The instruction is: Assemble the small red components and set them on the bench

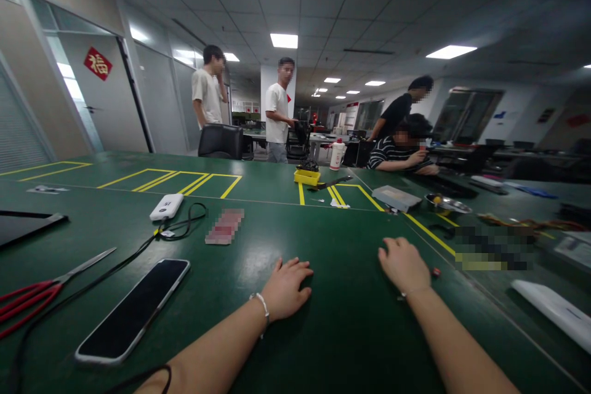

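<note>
My left hand (287, 289) rests on the green table (341, 332) near its middle, fingers spread and nothing in them. To the right, my right hand (404, 266) also lies on the table, its fingers apart and somewhat bent, holding nothing. A small red object (436, 272) sits just beside my right wrist. Left of my left hand lies a smartphone (136, 311) with a dark screen and a pale case. Farther off on that side is a blurred reddish card-like piece (225, 226).
Red-handled scissors (50, 286), a white power bank (167, 207) and a black cable (133, 252) lie left. Ahead stand a yellow box (307, 177) and a white bottle (337, 154). A metal bowl (455, 204) and a white case (554, 314) lie right. Several people are beyond.
</note>
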Demonstrator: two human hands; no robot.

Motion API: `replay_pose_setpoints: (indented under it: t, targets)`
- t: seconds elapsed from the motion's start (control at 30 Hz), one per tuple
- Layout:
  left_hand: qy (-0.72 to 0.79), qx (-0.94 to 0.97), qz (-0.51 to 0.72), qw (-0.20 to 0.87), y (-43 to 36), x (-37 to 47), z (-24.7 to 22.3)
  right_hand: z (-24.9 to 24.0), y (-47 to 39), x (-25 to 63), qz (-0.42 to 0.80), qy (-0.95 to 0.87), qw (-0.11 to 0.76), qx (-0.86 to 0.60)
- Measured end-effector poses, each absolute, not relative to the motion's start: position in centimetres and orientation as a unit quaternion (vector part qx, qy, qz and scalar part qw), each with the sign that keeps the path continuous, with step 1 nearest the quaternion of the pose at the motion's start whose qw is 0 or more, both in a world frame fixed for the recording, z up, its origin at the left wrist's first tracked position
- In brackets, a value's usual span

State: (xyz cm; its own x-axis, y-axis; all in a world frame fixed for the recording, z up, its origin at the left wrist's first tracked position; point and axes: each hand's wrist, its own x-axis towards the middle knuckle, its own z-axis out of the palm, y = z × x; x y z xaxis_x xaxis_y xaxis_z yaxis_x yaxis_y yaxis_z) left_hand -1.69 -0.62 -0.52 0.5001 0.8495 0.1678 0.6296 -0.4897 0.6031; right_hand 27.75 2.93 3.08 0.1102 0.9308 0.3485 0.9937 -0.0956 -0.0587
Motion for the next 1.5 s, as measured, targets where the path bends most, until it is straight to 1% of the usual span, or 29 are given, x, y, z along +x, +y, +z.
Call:
replay_pose_setpoints:
  t: [0.1,0.17,0.23,0.33,0.47,0.6,0.83,1.0,1.07,1.17,1.2,1.27,1.33,1.4,1.5]
  targets:
    - [0.444,0.830,0.233,0.243,-0.7,-1.7,-0.3,2.0,3.3,34.1,-0.102,-0.516,0.121,-0.842]
    - [0.447,0.828,0.231,0.245,-0.8,-1.7,-0.3,0.9,3.2,36.8,-0.070,-0.462,0.115,-0.877]
    - [0.451,0.828,0.228,0.246,-0.8,-1.6,-0.2,-0.1,3.2,38.1,-0.047,-0.454,0.107,-0.883]
    - [0.448,0.828,0.230,0.247,-0.8,-1.6,-0.2,-0.6,3.3,38.7,-0.018,-0.494,0.082,-0.865]
    - [0.444,0.832,0.231,0.239,-0.7,-1.6,-0.4,-0.4,3.5,38.6,-0.007,-0.519,0.064,-0.853]
    - [0.441,0.838,0.226,0.229,-0.5,-1.7,-0.8,0.1,3.3,37.9,-0.005,-0.498,0.054,-0.866]
    - [0.439,0.840,0.225,0.224,-0.3,-1.8,-1.1,1.4,2.5,36.0,0.034,-0.449,0.073,-0.890]
    - [0.446,0.838,0.219,0.224,-0.4,-1.6,-1.0,2.4,2.2,34.7,0.028,-0.449,0.075,-0.890]
    - [0.457,0.841,0.201,0.209,-0.5,-1.5,-0.8,2.8,2.4,33.2,0.002,-0.492,0.090,-0.866]
    - [0.471,0.833,0.210,0.201,-0.6,-1.3,-0.5,3.4,2.5,29.2,-0.036,-0.595,0.164,-0.786]
    - [0.473,0.824,0.229,0.214,-0.6,-1.2,-0.3,3.6,2.4,27.4,-0.031,-0.632,0.193,-0.750]
    - [0.472,0.788,0.282,0.278,-0.7,-1.0,0.0,3.8,1.9,23.5,0.003,-0.712,0.250,-0.657]
    - [0.445,0.721,0.341,0.407,-0.8,-0.7,0.3,3.7,0.9,19.7,0.020,-0.779,0.296,-0.552]
    - [0.403,0.635,0.386,0.534,-0.9,-0.3,0.5,3.4,-0.3,16.6,0.014,-0.826,0.316,-0.466]
    - [0.348,0.531,0.439,0.636,-1.0,0.3,0.4,2.7,-1.6,14.1,0.001,-0.863,0.305,-0.404]
